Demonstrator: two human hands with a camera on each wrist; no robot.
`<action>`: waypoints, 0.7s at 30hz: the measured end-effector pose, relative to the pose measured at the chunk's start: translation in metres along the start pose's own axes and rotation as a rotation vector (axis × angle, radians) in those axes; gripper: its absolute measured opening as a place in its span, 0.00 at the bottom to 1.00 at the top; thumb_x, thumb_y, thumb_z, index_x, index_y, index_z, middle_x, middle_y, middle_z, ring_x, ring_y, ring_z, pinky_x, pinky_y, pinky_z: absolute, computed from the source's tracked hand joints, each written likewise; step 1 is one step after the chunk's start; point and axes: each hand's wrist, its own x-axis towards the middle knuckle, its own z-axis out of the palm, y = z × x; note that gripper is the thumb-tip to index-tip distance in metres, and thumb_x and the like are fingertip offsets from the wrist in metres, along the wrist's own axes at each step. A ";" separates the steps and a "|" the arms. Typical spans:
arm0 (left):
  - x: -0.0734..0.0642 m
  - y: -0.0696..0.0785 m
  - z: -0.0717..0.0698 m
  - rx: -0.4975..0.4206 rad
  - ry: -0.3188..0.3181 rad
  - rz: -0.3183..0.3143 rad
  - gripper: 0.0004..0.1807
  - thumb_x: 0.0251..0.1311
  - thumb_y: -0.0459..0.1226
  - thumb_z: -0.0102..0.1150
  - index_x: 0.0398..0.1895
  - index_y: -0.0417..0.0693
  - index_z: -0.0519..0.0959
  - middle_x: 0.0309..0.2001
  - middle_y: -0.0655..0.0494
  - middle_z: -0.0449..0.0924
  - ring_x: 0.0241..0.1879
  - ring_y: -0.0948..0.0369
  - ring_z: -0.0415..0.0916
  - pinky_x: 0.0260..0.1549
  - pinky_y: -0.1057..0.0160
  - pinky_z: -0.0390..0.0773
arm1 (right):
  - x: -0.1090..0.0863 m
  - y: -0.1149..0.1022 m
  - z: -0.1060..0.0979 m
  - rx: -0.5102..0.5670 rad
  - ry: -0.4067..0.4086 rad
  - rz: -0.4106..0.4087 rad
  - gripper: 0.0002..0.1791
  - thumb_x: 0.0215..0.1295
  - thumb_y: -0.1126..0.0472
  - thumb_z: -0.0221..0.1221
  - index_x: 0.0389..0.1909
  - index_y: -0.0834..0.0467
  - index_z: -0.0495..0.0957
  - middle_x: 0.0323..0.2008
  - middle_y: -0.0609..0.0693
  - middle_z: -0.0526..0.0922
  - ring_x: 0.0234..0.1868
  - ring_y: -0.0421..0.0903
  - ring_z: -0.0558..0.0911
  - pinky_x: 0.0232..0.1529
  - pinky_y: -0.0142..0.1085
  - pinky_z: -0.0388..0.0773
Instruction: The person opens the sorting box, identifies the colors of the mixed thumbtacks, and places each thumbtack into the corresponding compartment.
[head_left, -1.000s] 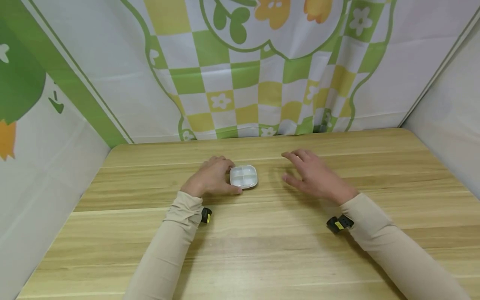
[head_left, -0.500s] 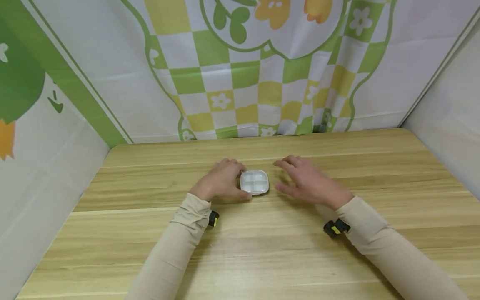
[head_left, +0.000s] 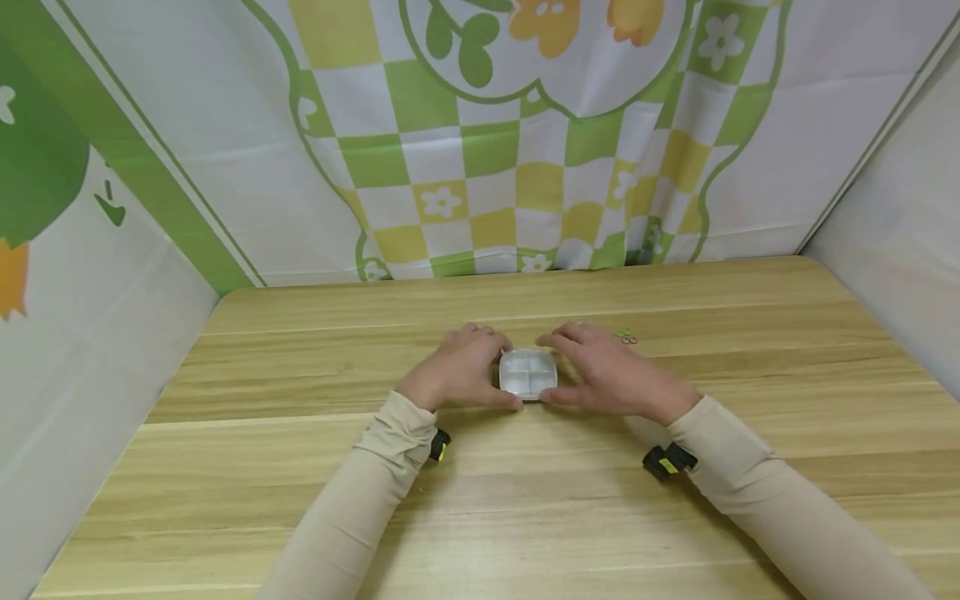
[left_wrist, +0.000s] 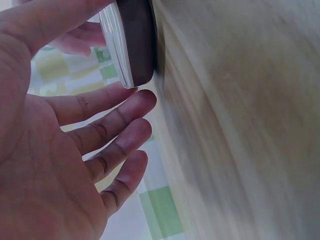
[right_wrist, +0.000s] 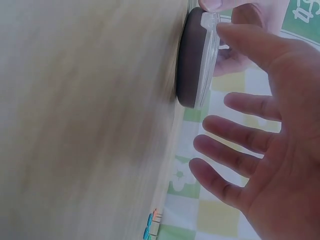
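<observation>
Box (head_left: 528,372): between both hands, on table, compartments facing up; rounded square, four pale compartments, smooth dark base.
Lid (right_wrist: 206,62): clear, glossy, probably plastic; rim by right thumb.
Left hand (head_left: 467,369): pinches box, thumb on near edge, index finger at far edge, likely steadying it; other fingers loose.
Right hand (head_left: 613,375): not grasping; thumb seems to touch lid's near corner, other fingers relaxed, apart from box, perhaps as second brace.
Small pieces (head_left: 625,334): just beyond right hand, coloured, too small to identify.
Sleeves (head_left: 337,508): behind both hands, beige, wrinkled fabric.
Table (head_left: 525,517): under both hands, light wood grain.
Cloth (head_left: 491,148): beyond both hands, checked green-yellow-white, soft folds.
</observation>
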 end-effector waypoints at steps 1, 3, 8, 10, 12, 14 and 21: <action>0.000 0.001 0.000 -0.001 0.001 0.003 0.38 0.45 0.54 0.80 0.55 0.41 0.79 0.48 0.53 0.81 0.50 0.53 0.71 0.55 0.49 0.68 | 0.000 0.000 0.000 -0.001 -0.002 -0.001 0.38 0.61 0.44 0.71 0.65 0.61 0.73 0.58 0.56 0.78 0.56 0.54 0.79 0.56 0.49 0.77; 0.000 0.002 0.001 0.001 0.002 0.010 0.38 0.45 0.54 0.80 0.55 0.41 0.79 0.48 0.53 0.80 0.49 0.54 0.71 0.56 0.48 0.68 | 0.000 -0.001 0.000 -0.002 -0.008 0.001 0.36 0.60 0.45 0.72 0.63 0.61 0.75 0.57 0.56 0.78 0.55 0.54 0.79 0.55 0.49 0.77; 0.000 0.004 0.001 0.006 -0.002 0.016 0.38 0.46 0.54 0.80 0.55 0.42 0.79 0.47 0.54 0.79 0.49 0.54 0.71 0.62 0.47 0.65 | 0.000 -0.002 -0.001 -0.016 -0.039 0.008 0.33 0.60 0.43 0.71 0.59 0.60 0.79 0.53 0.55 0.79 0.52 0.53 0.80 0.53 0.49 0.77; 0.000 0.004 0.001 0.001 -0.005 0.016 0.38 0.46 0.54 0.80 0.55 0.42 0.79 0.47 0.54 0.79 0.49 0.55 0.70 0.61 0.47 0.66 | 0.000 -0.003 -0.001 -0.020 -0.048 0.008 0.33 0.59 0.43 0.72 0.59 0.60 0.79 0.53 0.55 0.79 0.51 0.52 0.80 0.52 0.48 0.77; 0.000 0.005 0.002 -0.006 -0.009 0.018 0.38 0.46 0.54 0.80 0.56 0.42 0.78 0.46 0.54 0.79 0.49 0.55 0.70 0.58 0.48 0.68 | 0.000 -0.003 -0.002 -0.023 -0.053 0.007 0.34 0.59 0.42 0.72 0.59 0.60 0.79 0.52 0.54 0.79 0.49 0.51 0.80 0.51 0.47 0.78; 0.000 0.005 0.002 -0.010 -0.011 0.021 0.38 0.46 0.54 0.80 0.56 0.42 0.78 0.46 0.55 0.79 0.49 0.55 0.70 0.56 0.49 0.69 | 0.000 -0.002 -0.002 -0.020 -0.053 0.005 0.35 0.58 0.42 0.73 0.59 0.61 0.79 0.51 0.54 0.79 0.47 0.50 0.79 0.48 0.46 0.78; 0.000 0.006 0.004 -0.005 -0.017 0.018 0.38 0.46 0.55 0.80 0.56 0.44 0.78 0.46 0.56 0.78 0.50 0.56 0.70 0.54 0.49 0.70 | 0.000 -0.002 0.000 -0.012 -0.051 0.004 0.35 0.56 0.42 0.74 0.58 0.61 0.80 0.47 0.52 0.79 0.42 0.46 0.77 0.43 0.42 0.77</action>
